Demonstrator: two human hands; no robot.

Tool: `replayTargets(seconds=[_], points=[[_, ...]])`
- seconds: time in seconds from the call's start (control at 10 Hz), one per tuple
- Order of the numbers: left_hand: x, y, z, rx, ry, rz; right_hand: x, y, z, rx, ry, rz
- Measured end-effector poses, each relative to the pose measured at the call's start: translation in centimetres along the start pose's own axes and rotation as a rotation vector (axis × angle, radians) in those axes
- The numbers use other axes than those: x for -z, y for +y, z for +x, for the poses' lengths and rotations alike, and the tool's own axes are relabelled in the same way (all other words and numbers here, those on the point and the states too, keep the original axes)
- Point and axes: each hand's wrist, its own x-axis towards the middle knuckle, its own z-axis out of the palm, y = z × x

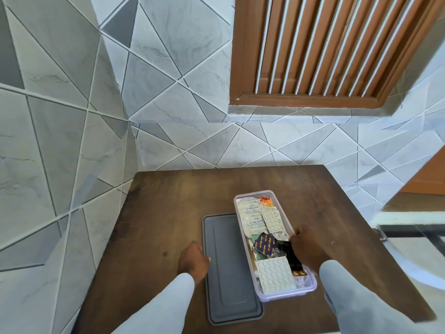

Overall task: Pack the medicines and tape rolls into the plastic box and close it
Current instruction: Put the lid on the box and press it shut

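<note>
A clear plastic box [310,289] stands open on the brown table [156,213], filled with several blister packs of medicines [273,219]. Its grey lid [231,268] lies flat on the table just left of the box. My left hand [193,260] rests at the lid's left edge, fingers curled against it. My right hand [305,249] is at the box's right side, fingers reaching in among the packs; whether it grips anything is unclear. No tape rolls are visible.
The table stands in a corner of grey tiled walls, with a brown louvred window [337,49] above. A white fixture with a dark bar [409,232] lies beyond the table's right edge.
</note>
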Motion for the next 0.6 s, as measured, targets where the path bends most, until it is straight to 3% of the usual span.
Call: replayTargets(seconds=[0.2, 0.6], points=[[-2.8, 0.5, -0.4, 0.083, 0.046, 0.038, 1.6, 3.0, 2.8, -0.056, -0.025, 0.04], [2.1, 1.4, 1.8, 0.278, 0.071, -0.44, 0.5, 2.3, 2.8, 0.107, -0.153, 0.01]])
